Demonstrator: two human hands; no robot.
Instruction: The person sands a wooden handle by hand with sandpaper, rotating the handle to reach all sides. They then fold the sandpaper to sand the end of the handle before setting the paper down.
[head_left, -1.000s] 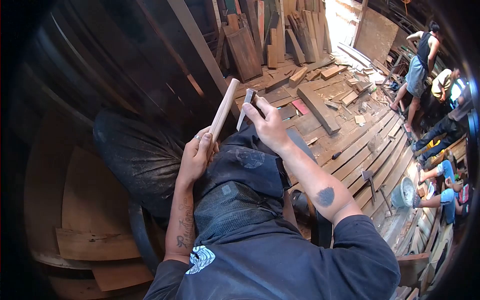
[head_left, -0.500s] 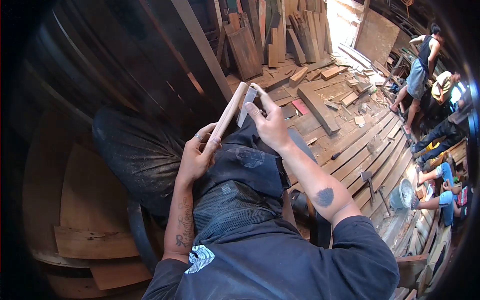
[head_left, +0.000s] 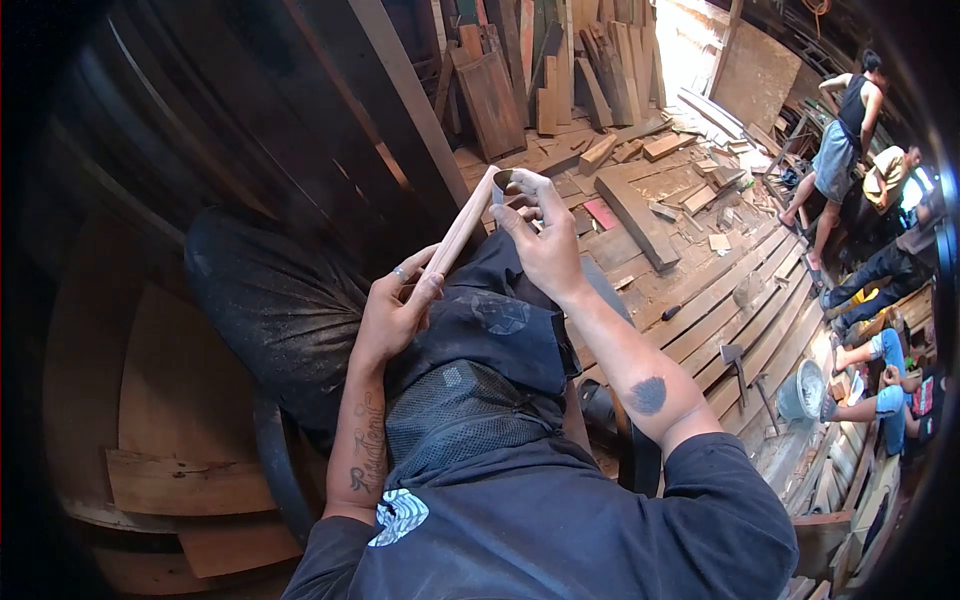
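Note:
My left hand (head_left: 398,302) is closed around the lower end of a pale wooden stick (head_left: 463,226), which slants up and away over my lap. A ring shows on one finger. At the far end of the stick, my right hand (head_left: 548,242) pinches a strip of sandpaper (head_left: 503,181) between thumb and fingers. The strip is bent, with a brown face and a greyish face showing, and its edge lies right at the stick's tip. Dusty dark trousers (head_left: 290,310) cover my legs beneath both hands.
Planks (head_left: 490,105) lean against the back wall. Offcuts and a thick beam (head_left: 637,222) lie on the floor. To the right are a hammer (head_left: 736,372), a bucket (head_left: 802,388) and several people, one standing (head_left: 845,130). A dark panel (head_left: 250,110) rises close on the left.
The sandpaper strip has gone from lying flat and straight to bent at the stick's tip. My right fingers have curled more around it. My left hand keeps its hold on the stick.

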